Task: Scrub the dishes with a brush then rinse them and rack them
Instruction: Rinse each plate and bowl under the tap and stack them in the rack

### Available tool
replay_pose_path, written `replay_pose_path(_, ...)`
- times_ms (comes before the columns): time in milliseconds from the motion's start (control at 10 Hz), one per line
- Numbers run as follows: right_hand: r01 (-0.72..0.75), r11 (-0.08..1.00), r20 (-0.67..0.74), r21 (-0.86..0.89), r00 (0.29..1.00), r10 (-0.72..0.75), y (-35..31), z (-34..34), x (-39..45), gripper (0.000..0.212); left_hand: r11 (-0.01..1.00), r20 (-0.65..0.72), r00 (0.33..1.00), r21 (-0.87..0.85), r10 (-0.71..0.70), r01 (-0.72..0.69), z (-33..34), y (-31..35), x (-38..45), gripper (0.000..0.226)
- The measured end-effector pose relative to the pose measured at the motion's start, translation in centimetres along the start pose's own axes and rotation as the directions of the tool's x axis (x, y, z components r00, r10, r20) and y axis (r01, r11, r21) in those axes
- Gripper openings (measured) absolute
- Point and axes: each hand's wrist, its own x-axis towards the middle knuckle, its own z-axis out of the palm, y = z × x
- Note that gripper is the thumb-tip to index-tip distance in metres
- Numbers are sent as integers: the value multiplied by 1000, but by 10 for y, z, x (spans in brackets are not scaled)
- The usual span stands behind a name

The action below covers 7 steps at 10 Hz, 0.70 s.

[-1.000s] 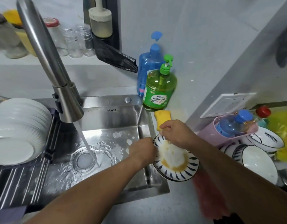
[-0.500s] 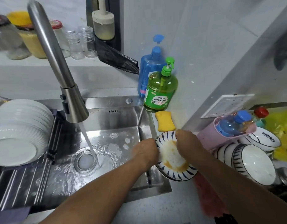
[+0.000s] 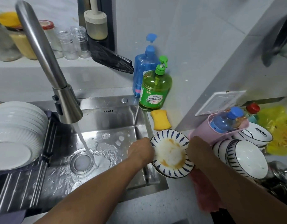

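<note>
A blue-and-white striped bowl (image 3: pixel 171 153) with foam and orange residue inside is held over the sink's right edge. My left hand (image 3: pixel 140 151) grips its left rim and my right hand (image 3: pixel 198 148) grips its right rim. A yellow sponge (image 3: pixel 161 119) lies on the counter just behind the bowl, apart from both hands. Water runs from the steel faucet (image 3: pixel 65 104) into the sink (image 3: pixel 107 126). Clean white plates (image 3: pixel 18 131) stand in the rack on the left.
Green (image 3: pixel 153 89) and blue (image 3: pixel 144 68) soap bottles stand behind the sponge. Stacked dirty bowls (image 3: pixel 246 157) and a pink holder with bottles (image 3: pixel 223 126) crowd the counter on the right. A pink cloth (image 3: pixel 202 191) lies under my right arm. Jars line the back ledge.
My right hand put the yellow sponge down on the counter and moved to the bowl's right rim. The bowl now shows its foamy inside.
</note>
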Motion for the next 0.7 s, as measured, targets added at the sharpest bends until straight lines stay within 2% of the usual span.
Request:
replay_pose_path(100, -64, 990, 119, 125, 992, 49, 5, -14, -4, 22, 1000, 17, 1000, -18, -6, 6, 1, -1, 2, 8)
replay_pose_path(300, -5, 995, 101, 98, 995, -5, 17, 5, 4, 27, 999, 63, 998, -45, -7, 10, 0, -1, 3, 3)
replay_pose_path(500, -88, 962, 275, 259, 961, 14, 19, -22, 9, 23, 986, 143, 990, -168, 6, 18, -3, -6, 8, 6)
replay_pose_path(600, -34, 955, 292, 293, 955, -55, 15, -28, 6, 16, 912, 195, 981, -404, 9, 72, -13, -16, 1, 5)
replay_pose_path(700, 62, 938, 248, 341, 957, -153, -3, -43, -5, 19, 771, 196, 980, -621, -20, 140, -27, -41, -13, 12)
